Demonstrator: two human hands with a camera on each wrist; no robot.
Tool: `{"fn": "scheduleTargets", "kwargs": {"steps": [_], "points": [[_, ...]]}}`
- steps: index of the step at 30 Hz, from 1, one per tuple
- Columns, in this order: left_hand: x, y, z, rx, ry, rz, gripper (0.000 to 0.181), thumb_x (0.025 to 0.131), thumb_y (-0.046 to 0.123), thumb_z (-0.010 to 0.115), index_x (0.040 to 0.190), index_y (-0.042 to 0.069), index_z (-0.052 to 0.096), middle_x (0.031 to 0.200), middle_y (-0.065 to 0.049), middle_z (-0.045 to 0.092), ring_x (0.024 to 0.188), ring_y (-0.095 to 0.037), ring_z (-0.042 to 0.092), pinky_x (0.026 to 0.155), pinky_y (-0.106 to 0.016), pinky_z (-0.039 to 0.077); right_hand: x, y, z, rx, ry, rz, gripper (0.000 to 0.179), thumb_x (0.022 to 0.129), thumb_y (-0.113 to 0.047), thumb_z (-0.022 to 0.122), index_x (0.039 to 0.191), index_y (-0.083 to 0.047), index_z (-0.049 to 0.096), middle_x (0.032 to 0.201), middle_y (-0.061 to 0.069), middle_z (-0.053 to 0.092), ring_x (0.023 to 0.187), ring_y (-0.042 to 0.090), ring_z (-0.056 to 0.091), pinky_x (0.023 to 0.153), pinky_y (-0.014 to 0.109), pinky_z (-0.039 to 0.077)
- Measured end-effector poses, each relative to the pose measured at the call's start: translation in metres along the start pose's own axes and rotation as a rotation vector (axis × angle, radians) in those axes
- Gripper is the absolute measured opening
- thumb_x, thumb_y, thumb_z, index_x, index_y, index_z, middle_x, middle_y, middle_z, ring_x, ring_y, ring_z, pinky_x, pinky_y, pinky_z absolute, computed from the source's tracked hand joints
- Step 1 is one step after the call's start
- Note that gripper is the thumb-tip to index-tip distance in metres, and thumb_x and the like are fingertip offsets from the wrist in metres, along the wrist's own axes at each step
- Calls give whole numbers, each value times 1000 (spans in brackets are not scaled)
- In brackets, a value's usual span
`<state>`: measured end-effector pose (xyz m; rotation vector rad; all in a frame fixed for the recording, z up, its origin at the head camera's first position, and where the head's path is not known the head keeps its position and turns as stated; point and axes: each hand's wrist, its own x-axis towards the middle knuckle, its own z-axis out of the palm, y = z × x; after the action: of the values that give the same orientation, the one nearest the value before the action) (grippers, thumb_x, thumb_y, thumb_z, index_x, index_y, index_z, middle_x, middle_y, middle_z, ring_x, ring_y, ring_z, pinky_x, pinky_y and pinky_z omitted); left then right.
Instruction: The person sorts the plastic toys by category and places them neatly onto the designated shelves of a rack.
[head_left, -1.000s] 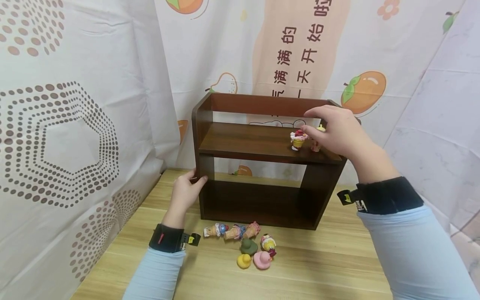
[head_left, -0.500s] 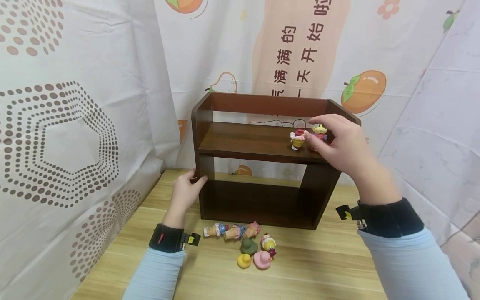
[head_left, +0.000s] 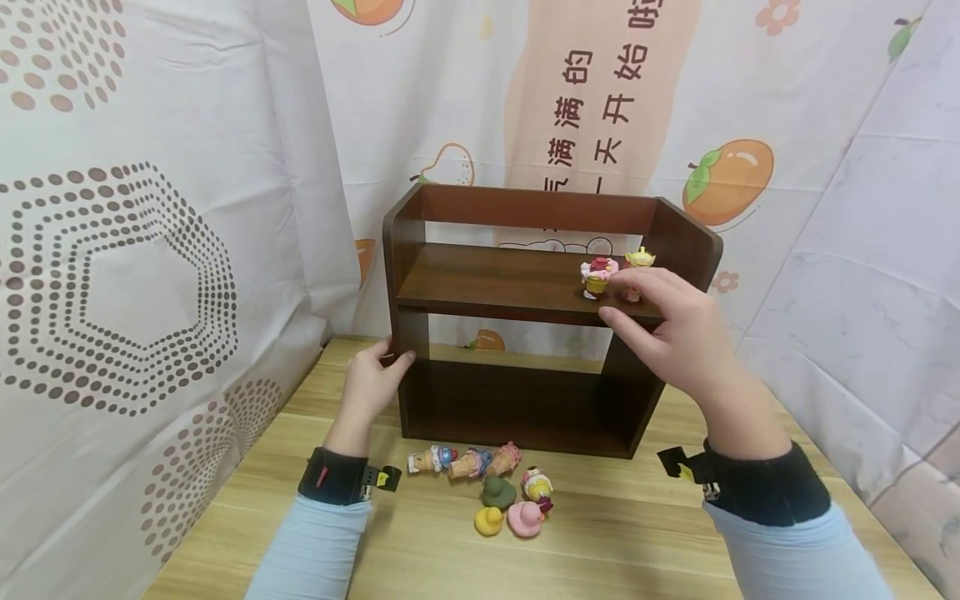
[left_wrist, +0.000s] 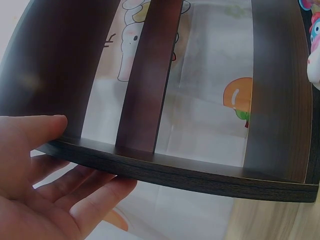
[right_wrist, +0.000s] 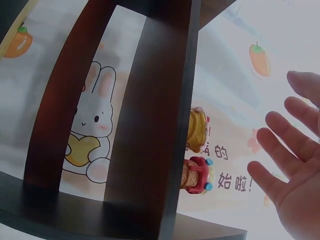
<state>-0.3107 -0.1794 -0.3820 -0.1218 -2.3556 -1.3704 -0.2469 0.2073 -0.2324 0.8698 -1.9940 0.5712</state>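
A dark brown two-tier wooden shelf stands upright on the table. My left hand holds its left side panel, thumb at the front edge and fingers along the outer face, as the left wrist view also shows. Two small figurines stand on the upper tier near the right end: one with a pink-and-red top and yellow body, the other with a yellow top. In front of them my right hand hovers with fingers spread and nothing in it, partly covering the yellow-topped one.
On the table before the shelf lie several ice-cream-cone figurines, a yellow-and-white figurine, and green, yellow and pink toy ducks. Patterned curtains hang behind and at the sides.
My right hand has moved down and back from the upper tier, uncovering the yellow-topped figurine, which stays standing there. The left hand keeps its hold on the side panel.
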Motion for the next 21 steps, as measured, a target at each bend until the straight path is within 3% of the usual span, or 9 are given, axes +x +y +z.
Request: {"fn": "scheduleTargets", "kwargs": {"steps": [7,21], "points": [[0,0,0,-13,-9,-3,49,97,28,69,138,3,63,129,-21,66,113,-35,67,90,-48,56,-17,-1,6,17,-43,42,41,78,-7,87,116,-8,73,112,5,72,106,21,64,98,11,38],[0,0,1,-6,0,9,47,97,28,69,136,3,65,127,-20,67,112,-34,67,90,-48,56,-48,1,21,50,-124,153,40,81,-8,86,118,-6,71,114,4,71,104,19,65,94,9,41]]}}
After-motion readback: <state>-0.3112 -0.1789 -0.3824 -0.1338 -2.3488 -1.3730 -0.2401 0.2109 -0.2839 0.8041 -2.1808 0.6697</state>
